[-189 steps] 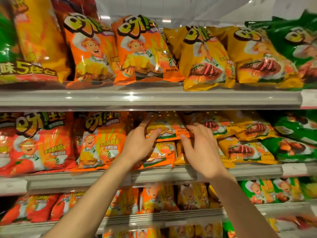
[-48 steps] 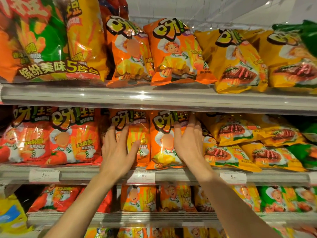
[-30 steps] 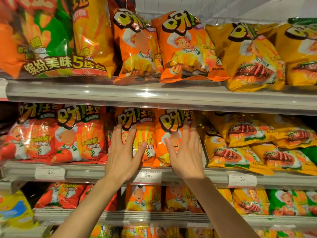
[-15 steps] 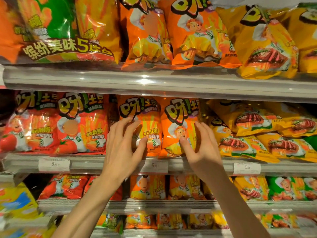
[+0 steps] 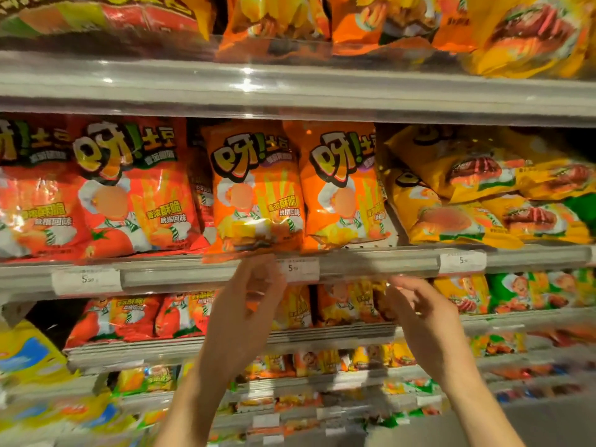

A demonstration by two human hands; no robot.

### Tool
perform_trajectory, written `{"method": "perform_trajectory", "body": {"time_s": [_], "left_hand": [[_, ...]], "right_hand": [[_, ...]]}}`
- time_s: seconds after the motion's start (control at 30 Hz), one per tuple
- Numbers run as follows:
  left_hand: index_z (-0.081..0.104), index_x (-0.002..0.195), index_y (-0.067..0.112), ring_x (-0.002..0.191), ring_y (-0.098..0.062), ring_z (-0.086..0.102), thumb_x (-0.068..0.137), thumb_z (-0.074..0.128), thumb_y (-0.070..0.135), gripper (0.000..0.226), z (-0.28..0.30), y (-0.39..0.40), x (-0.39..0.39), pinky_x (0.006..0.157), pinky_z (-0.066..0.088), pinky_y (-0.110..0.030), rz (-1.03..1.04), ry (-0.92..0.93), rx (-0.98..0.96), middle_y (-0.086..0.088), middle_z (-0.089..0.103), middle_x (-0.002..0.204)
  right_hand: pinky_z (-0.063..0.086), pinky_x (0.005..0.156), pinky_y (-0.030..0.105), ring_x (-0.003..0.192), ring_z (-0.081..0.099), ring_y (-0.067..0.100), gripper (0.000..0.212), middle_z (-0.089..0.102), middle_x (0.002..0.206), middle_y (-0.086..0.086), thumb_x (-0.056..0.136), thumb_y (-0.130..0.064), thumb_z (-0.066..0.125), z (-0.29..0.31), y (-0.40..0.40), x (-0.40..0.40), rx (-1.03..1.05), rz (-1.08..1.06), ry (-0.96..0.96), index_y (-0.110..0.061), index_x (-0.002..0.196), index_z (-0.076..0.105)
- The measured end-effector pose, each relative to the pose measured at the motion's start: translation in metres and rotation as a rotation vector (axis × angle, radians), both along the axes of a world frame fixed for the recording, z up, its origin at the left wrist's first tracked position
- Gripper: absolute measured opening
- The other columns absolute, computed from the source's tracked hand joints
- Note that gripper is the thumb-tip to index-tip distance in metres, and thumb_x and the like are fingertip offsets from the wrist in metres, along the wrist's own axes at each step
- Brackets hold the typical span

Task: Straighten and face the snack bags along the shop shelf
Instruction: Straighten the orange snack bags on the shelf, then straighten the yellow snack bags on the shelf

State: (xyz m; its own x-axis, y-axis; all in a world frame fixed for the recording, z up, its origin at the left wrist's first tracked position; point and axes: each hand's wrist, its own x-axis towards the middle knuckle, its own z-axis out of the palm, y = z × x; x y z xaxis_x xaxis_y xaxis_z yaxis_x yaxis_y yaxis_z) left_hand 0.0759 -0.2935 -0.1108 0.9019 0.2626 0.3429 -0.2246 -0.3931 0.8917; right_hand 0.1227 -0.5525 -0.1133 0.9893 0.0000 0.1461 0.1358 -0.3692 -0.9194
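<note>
- Two bare hands hang just below the shelf lip (image 5: pixel 371 262), the left hand (image 5: pixel 248 304) and the right hand (image 5: pixel 422 312) both blurred, fingers loosely curled and parted; neither grip appears to have hold of anything, though the blur leaves that uncertain.
- Above and between the two grips stand two orange bags, the left orange bag (image 5: pixel 254 195) and the right orange bag (image 5: pixel 342 188), upright, fronts out, touching side by side on the middle shelf.
- Risk one: the left orange bag's bottom edge overhangs the shelf lip directly above the left grip; a knuckle brushing upward could tip it forward off the shelf.
- Risk two: up and to the right of the right grip, the yellow bags (image 5: pixel 458 201) lie slumped and overlapping, leaning toward the right orange bag. Tugging one out carelessly could topple the orange pair just beside them.
- Risk three: the price tag (image 5: pixel 298 269) sits on the lip between the two grips, near the left fingers; a catch there could pull it loose.
- Risk four: up and to the left of the left grip, the red bags (image 5: pixel 129 188) stand faced; a wide sweep could skew them.
- Judged from this view, the orange pair looks done, the yellow stack not yet.
</note>
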Motion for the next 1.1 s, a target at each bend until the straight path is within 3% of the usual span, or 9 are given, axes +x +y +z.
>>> {"method": "perform_trajectory", "body": {"time_s": [0.13, 0.23, 0.37, 0.43, 0.53, 0.73, 0.87, 0.93, 1.1], "left_hand": [[0.062, 0.117, 0.036, 0.085, -0.012, 0.068, 0.096, 0.065, 0.022, 0.025, -0.012, -0.027, -0.001, 0.070, 0.053, -0.023, 0.053, 0.013, -0.099, 0.013, 0.072, 0.095], [0.064, 0.115, 0.029, 0.074, -0.004, 0.064, 0.096, 0.064, 0.009, 0.028, -0.010, -0.054, 0.006, 0.069, 0.050, -0.019, 0.072, 0.049, -0.152, 0.014, 0.070, 0.087], [0.065, 0.110, 0.027, 0.074, 0.000, 0.061, 0.093, 0.069, 0.023, 0.019, 0.001, -0.107, 0.013, 0.070, 0.046, -0.012, 0.111, -0.018, -0.221, 0.002, 0.068, 0.084], [0.063, 0.113, 0.027, 0.079, -0.004, 0.064, 0.093, 0.069, 0.029, 0.020, 0.007, -0.135, 0.016, 0.074, 0.048, -0.016, 0.108, -0.034, -0.183, -0.005, 0.069, 0.089], [0.063, 0.117, 0.024, 0.083, -0.007, 0.065, 0.098, 0.065, 0.019, 0.020, 0.011, -0.165, 0.022, 0.076, 0.049, -0.017, 0.128, -0.041, -0.155, -0.007, 0.069, 0.091], [0.064, 0.114, 0.042, 0.094, -0.009, 0.069, 0.096, 0.066, 0.038, 0.019, 0.024, -0.193, 0.032, 0.079, 0.052, -0.028, 0.217, -0.044, -0.104, 0.008, 0.074, 0.095], [0.065, 0.114, 0.043, 0.093, -0.013, 0.070, 0.085, 0.058, 0.057, 0.033, 0.042, -0.197, 0.042, 0.085, 0.057, -0.042, 0.181, -0.082, -0.088, 0.007, 0.074, 0.094], [0.064, 0.112, 0.044, 0.091, -0.012, 0.068, 0.086, 0.059, 0.055, 0.028, 0.051, -0.197, 0.051, 0.083, 0.057, -0.044, 0.169, -0.101, -0.101, 0.009, 0.073, 0.094], [0.057, 0.123, 0.038, 0.086, -0.008, 0.067, 0.095, 0.065, 0.040, 0.030, 0.080, -0.209, 0.088, 0.066, 0.049, -0.017, 0.128, -0.177, 0.001, 0.009, 0.071, 0.092]], "right_hand": [[0.056, 0.076, 0.025, 0.087, 0.069, 0.008, 0.014, 0.075, 0.092, -0.009, 0.097, -0.034, 0.060, -0.008, -0.030, 0.006, -0.025, -0.006, 0.021, -0.031, 0.107, 0.070], [0.055, 0.073, 0.023, 0.079, 0.069, 0.008, 0.010, 0.075, 0.084, -0.010, 0.097, -0.035, 0.061, -0.008, -0.056, 0.015, -0.014, 0.013, -0.041, -0.036, 0.093, 0.070], [0.056, 0.082, 0.047, 0.082, 0.071, 0.013, 0.010, 0.074, 0.084, -0.012, 0.092, -0.045, 0.061, -0.001, -0.105, 0.030, -0.017, 0.071, -0.052, -0.038, 0.092, 0.068], [0.056, 0.080, 0.046, 0.081, 0.070, 0.013, 0.014, 0.073, 0.083, -0.009, 0.091, -0.050, 0.059, 0.003, -0.129, 0.038, -0.061, 0.097, -0.093, -0.039, 0.094, 0.067], [0.055, 0.077, 0.028, 0.084, 0.068, 0.001, 0.030, 0.072, 0.088, -0.016, 0.084, -0.060, 0.053, 0.008, -0.158, 0.048, -0.064, 0.150, -0.092, -0.041, 0.103, 0.065], [0.047, 0.072, 0.007, 0.085, 0.066, -0.004, 0.025, 0.071, 0.089, -0.024, 0.086, -0.056, 0.052, 0.019, -0.189, 0.068, -0.052, 0.178, -0.117, -0.041, 0.103, 0.064], [0.049, 0.063, 0.015, 0.075, 0.067, 0.003, 0.018, 0.071, 0.081, -0.017, 0.092, -0.048, 0.054, 0.033, -0.203, 0.075, -0.107, 0.103, -0.233, -0.036, 0.098, 0.065], [0.049, 0.059, 0.021, 0.070, 0.066, 0.006, 0.013, 0.070, 0.075, -0.012, 0.096, -0.039, 0.057, 0.044, -0.209, 0.079, -0.169, 0.047, -0.320, -0.030, 0.100, 0.066], [0.051, 0.061, 0.027, 0.069, 0.063, 0.011, 0.012, 0.065, 0.077, -0.007, 0.095, -0.028, 0.062, 0.081, -0.208, 0.094, -0.140, -0.096, -0.421, -0.027, 0.107, 0.066]]}}
